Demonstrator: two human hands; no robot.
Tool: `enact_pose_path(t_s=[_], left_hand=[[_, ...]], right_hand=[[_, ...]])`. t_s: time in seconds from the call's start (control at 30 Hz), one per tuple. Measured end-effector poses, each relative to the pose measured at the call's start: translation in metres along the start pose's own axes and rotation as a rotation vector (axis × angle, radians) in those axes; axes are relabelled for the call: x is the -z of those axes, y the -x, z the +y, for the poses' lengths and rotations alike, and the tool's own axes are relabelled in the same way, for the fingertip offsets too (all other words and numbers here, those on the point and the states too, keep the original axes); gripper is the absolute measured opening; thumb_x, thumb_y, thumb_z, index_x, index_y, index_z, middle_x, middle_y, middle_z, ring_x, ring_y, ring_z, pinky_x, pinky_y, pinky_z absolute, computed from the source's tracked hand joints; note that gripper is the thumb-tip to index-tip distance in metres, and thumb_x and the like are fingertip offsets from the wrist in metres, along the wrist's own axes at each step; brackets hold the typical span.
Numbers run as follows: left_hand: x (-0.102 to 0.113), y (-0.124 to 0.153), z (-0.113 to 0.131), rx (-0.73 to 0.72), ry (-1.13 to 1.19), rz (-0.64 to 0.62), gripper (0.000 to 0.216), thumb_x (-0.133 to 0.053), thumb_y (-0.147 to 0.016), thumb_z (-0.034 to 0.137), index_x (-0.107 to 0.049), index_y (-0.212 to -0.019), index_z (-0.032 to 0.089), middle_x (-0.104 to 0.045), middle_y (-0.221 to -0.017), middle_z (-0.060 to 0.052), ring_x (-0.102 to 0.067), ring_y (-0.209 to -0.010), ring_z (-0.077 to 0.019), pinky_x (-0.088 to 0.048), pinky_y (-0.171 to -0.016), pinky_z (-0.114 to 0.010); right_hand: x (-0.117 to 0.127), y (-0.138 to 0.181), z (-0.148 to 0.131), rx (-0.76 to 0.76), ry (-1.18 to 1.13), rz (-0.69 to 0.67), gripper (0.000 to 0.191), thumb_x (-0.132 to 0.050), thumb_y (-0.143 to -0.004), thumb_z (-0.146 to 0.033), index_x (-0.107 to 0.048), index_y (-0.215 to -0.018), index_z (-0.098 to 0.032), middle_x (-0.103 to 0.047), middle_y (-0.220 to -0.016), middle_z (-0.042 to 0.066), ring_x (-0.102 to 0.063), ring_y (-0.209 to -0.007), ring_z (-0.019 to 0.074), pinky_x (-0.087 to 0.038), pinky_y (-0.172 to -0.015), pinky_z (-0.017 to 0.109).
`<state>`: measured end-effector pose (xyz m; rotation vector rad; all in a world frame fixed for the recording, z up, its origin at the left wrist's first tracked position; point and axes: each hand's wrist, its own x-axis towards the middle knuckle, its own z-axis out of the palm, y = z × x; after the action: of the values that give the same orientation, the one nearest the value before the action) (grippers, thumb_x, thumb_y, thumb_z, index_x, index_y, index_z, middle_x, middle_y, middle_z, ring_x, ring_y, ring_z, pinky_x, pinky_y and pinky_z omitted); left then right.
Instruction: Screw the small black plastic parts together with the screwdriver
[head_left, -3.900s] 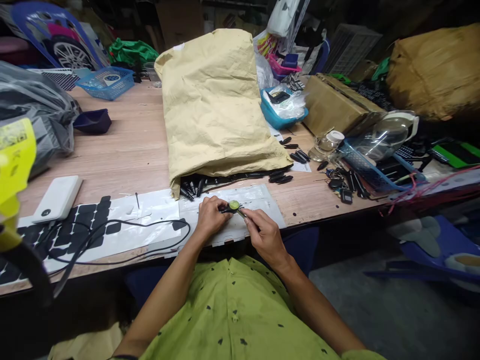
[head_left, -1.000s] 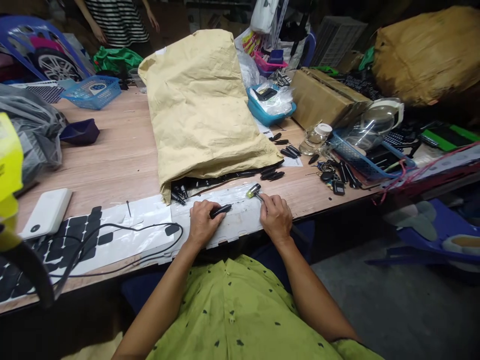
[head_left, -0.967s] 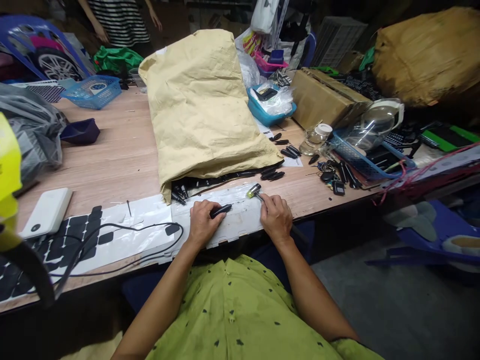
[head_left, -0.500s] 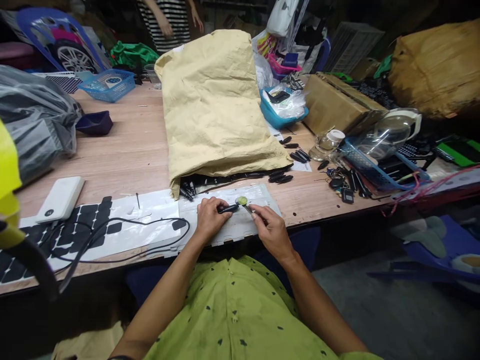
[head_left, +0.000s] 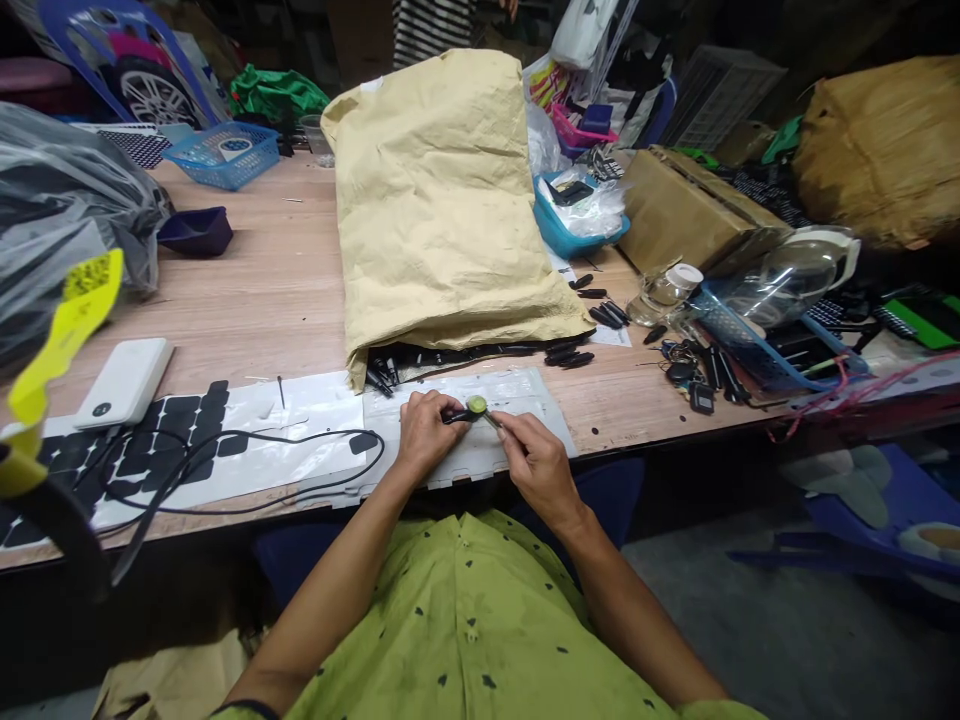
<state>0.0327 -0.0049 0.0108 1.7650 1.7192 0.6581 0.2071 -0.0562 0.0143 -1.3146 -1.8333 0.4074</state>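
Observation:
My left hand (head_left: 425, 430) is closed on a small black elongated piece (head_left: 455, 416) over a grey-white board (head_left: 540, 420). A thin metal tool (head_left: 492, 418) is pinched in my right hand (head_left: 538, 460); its exact kind is too small to tell. Between the two hands, at the tool's tip and the end of the black piece, is a small round green thing (head_left: 476, 404). I cannot tell which of them carries it. Just beyond, a large tan paper sack (head_left: 450, 210) lies with its mouth towards me, black pieces (head_left: 382, 373) showing at the opening.
A white power bank (head_left: 127, 380) with a black cable (head_left: 277, 440) lies left, beside a sheet of black stickers (head_left: 180, 430). More black pieces (head_left: 570, 355), a blue basket (head_left: 720, 335), a glass jug (head_left: 795, 270) and a cardboard box (head_left: 675, 210) stand right. Someone in stripes (head_left: 431, 30) is beyond the table.
The metal tool and green thing have moved slightly left, against the end of the black piece. The view has shifted a little; the person behind shows further right.

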Motion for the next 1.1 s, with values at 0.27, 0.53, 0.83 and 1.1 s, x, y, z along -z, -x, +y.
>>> enact_pose_path(t_s=[0.27,0.53,0.83,1.1], left_hand=[[0.002,0.001,0.004,0.019,0.003,-0.015,0.014,-0.077,-0.071,0.018,-0.075,-0.082,0.026,-0.073,-0.089,-0.001,-0.057,-0.097,-0.0249,-0.043,-0.092,-0.040],[-0.002,0.002,-0.009,-0.077,0.003,0.008,0.009,-0.073,-0.080,0.027,-0.076,-0.088,0.027,-0.073,-0.091,-0.001,-0.056,-0.097,-0.0245,-0.043,-0.090,-0.040],[0.004,0.004,-0.010,-0.036,0.026,0.000,0.036,-0.039,-0.101,0.033,-0.060,-0.074,0.023,-0.068,-0.086,-0.002,-0.054,-0.091,-0.0218,-0.042,-0.086,-0.035],[0.010,0.002,-0.010,-0.045,0.073,0.039,0.042,-0.033,-0.101,0.036,-0.045,-0.064,0.023,-0.059,-0.074,-0.003,-0.054,-0.082,-0.0209,-0.044,-0.083,-0.034]], right_hand=[[0.004,0.003,0.005,-0.019,-0.001,0.007,0.028,-0.050,-0.098,-0.022,-0.072,-0.115,-0.025,-0.074,-0.097,0.005,-0.070,-0.092,0.0181,-0.057,-0.081,0.030],[0.014,-0.009,0.042,-0.097,0.365,0.159,0.030,-0.048,-0.095,-0.022,-0.074,-0.109,-0.026,-0.069,-0.090,0.006,-0.063,-0.086,0.0211,-0.051,-0.077,0.031],[0.005,-0.004,0.065,-0.109,0.638,0.196,0.030,-0.050,-0.092,-0.017,-0.073,-0.110,-0.023,-0.062,-0.087,0.009,-0.052,-0.079,0.0229,-0.040,-0.071,0.034],[0.002,-0.005,0.060,-0.078,0.704,0.221,0.029,-0.049,-0.092,-0.016,-0.073,-0.109,-0.022,-0.062,-0.087,0.008,-0.050,-0.079,0.0230,-0.038,-0.072,0.034]])
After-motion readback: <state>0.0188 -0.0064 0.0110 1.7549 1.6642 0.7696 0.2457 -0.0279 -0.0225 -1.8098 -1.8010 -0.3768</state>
